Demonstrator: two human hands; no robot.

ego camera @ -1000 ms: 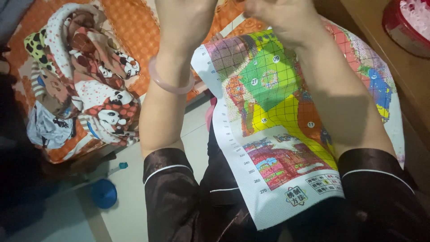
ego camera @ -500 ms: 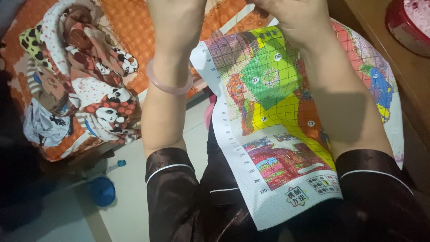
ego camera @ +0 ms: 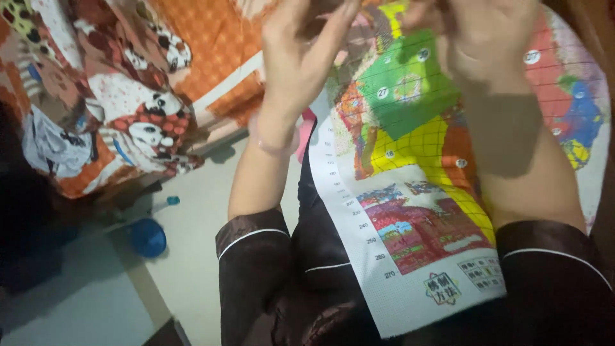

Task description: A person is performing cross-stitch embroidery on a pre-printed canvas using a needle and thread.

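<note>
Both hands raised, forearms upright; left hand point(ego camera: 301, 57) fingers spread, right hand point(ego camera: 487, 38) curled.

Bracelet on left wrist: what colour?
Pale pink bracelet, seen in the head view.

A rumpled blanket point(ego camera: 128, 96) printed with pandas and orange checks lies over a bed at the upper left. Just below its hanging edge, on the pale floor point(ego camera: 192, 256), sits a round blue object point(ego camera: 148, 238), and a small blue cap-like piece point(ego camera: 172, 200) lies between that object and the blanket. Dark shadow covers the floor left of the blue object.
</note>
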